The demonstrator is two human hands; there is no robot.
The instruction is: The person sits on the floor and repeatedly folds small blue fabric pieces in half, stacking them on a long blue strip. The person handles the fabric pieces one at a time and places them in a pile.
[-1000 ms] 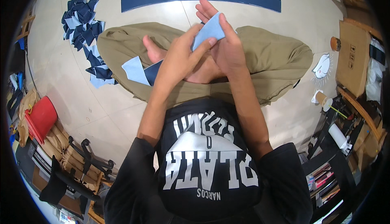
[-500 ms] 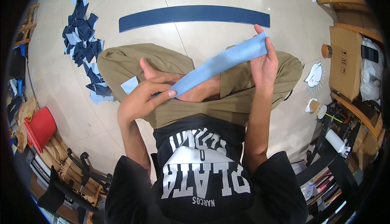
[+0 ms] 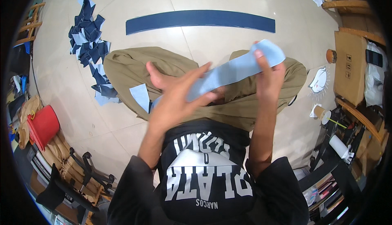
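A long light blue fabric strip (image 3: pixel 232 69) stretches across my crossed legs. My right hand (image 3: pixel 267 72) grips its upper right end, thumb pressed on top. My left hand (image 3: pixel 177 96), slightly blurred, is over the lower end with thumb and fingers spread apart; that end is partly hidden behind it. A small light blue piece (image 3: pixel 140 96) lies on the khaki trouser leg left of that hand, a bit of dark blue showing beside it. Beyond my knees a long dark navy strip (image 3: pixel 200 20) lies flat on the tiled floor.
A heap of navy and light blue fabric pieces (image 3: pixel 85 39) is by my left knee. A red container (image 3: pixel 43 123) and chair base (image 3: pixel 92 168) stand at left. A cardboard box (image 3: pixel 349 67), wooden frame (image 3: pixel 345 4) and white cat cutout (image 3: pixel 316 80) are at right.
The light blue fabric went from a folded bundle to a stretched strip. My right hand moved rightward, then slightly lower; my left hand's fingers have spread and moved up along the strip since half a second ago.
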